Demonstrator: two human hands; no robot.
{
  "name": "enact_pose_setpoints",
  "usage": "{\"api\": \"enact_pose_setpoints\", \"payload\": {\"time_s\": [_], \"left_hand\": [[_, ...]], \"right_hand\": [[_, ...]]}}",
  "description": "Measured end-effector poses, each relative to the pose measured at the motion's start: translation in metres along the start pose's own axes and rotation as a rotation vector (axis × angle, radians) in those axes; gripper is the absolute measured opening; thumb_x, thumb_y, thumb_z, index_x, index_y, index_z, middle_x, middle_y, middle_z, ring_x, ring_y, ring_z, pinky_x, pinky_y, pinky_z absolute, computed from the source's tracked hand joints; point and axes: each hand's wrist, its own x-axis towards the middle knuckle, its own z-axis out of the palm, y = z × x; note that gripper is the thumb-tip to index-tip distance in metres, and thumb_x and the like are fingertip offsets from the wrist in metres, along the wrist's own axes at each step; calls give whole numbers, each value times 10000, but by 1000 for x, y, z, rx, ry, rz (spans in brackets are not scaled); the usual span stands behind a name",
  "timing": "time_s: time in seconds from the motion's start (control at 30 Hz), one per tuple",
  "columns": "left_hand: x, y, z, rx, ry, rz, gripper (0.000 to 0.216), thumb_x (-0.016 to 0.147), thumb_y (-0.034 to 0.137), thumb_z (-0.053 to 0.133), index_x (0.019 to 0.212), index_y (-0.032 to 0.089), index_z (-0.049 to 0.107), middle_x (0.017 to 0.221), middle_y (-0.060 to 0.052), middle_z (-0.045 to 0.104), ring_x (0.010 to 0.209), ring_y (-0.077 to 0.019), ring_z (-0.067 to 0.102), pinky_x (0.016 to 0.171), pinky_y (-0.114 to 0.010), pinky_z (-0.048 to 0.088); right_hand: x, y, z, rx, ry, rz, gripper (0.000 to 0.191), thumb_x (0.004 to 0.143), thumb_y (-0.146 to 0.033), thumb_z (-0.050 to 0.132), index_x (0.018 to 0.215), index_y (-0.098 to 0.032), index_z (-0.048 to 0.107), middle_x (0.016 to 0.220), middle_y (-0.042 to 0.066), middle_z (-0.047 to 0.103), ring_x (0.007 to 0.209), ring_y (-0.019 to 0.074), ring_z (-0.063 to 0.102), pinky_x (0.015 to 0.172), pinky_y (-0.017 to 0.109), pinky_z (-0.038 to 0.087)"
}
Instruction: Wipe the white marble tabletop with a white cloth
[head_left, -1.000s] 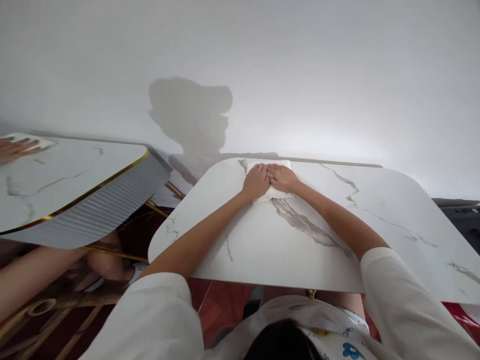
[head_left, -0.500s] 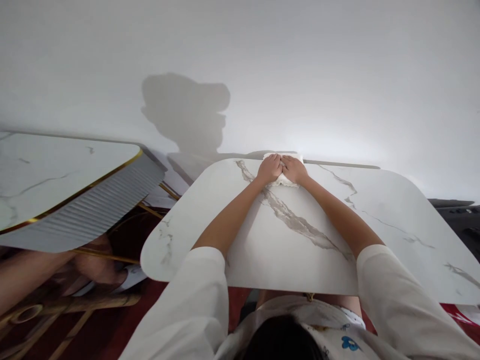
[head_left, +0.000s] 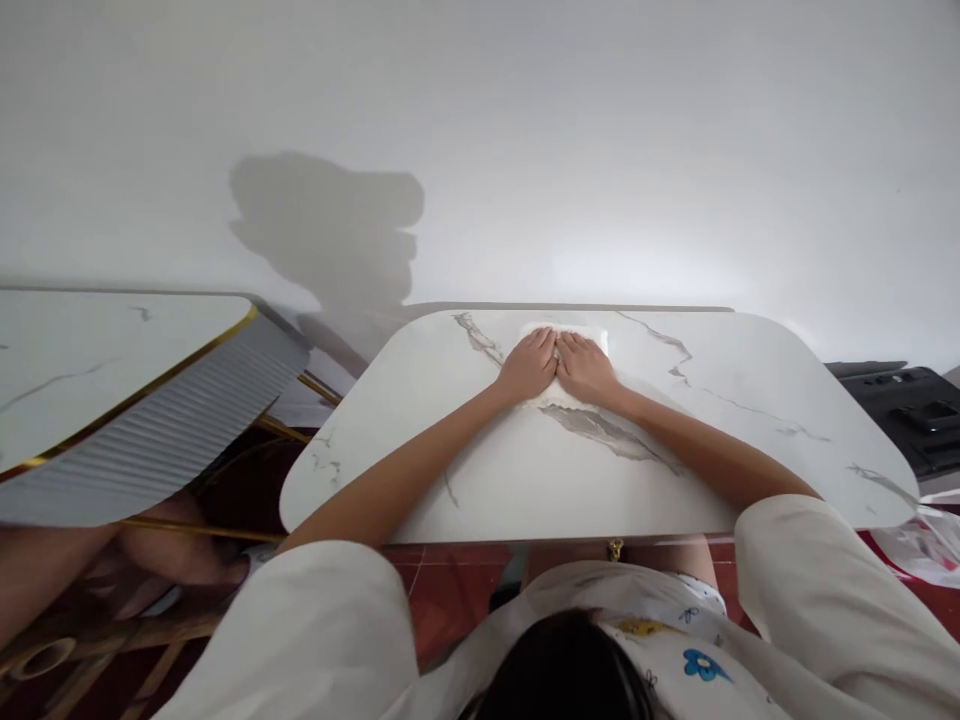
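Note:
A folded white cloth (head_left: 574,398) lies near the far side of a white marble-patterned table (head_left: 510,490). My left hand (head_left: 529,365) bears down on its left part, fingers held together and pointing away from me. Beside it, my right hand (head_left: 585,368) grips the cloth from above in the same way. The two hands touch or nearly touch at the fingertips. Much of the cloth is hidden beneath them; its far edge and a strip near my wrists show.
A plain wall (head_left: 637,150) stands behind the table. To the left is another marble-topped table (head_left: 112,370) with gold trim and a ribbed side, a person's legs (head_left: 165,545) below it. A black appliance (head_left: 907,415) sits at the right, above a clear plastic bag (head_left: 922,545).
Both hands and the cloth have slid back from the table's far edge towards me. My elbows have spread outward, and the view has shifted slightly.

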Motion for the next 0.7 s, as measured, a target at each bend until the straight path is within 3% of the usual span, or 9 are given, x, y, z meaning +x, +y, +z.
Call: {"api": "enact_pose_setpoints", "payload": {"time_s": [0.17, 0.43, 0.57, 0.7], "left_hand": [[-48, 40, -27, -10, -68, -165, 534, 909, 247, 259, 1386, 43, 382, 1441, -186, 416, 1372, -276, 339, 1140, -485, 286], [-115, 105, -57, -54, -93, -321, 582, 886, 304, 299, 1435, 112, 337, 1476, -145, 381, 1398, -280, 293, 1146, -485, 273], [-124, 128, -59, -133, -124, -371, 613, 868, 308, 337, 1450, 121, 305, 1508, -131, 326, 1412, -280, 260, 1142, -486, 276], [-109, 136, -51, -244, -166, -439, 651, 823, 280, 404, 1453, 155, 294, 1525, -103, 296, 1413, -281, 256, 1121, -476, 310]], "right_hand": [[-42, -31, -12, 50, 21, -74, 498, 899, -189, 339, 1349, -10, 456, 1403, 197, 469, 1325, 289, 393, 1107, 440, 291], [-108, -64, -35, 124, -85, -184, 539, 910, -249, 356, 1400, -33, 407, 1453, 182, 405, 1376, 278, 325, 1144, 451, 263], [-130, -55, -45, 142, -100, -222, 534, 912, -264, 364, 1414, -87, 407, 1459, 150, 406, 1374, 256, 334, 1137, 451, 282], [-131, -24, -52, 165, -150, -301, 541, 909, -267, 359, 1406, -57, 406, 1458, 152, 407, 1364, 259, 351, 1121, 459, 301]]}}
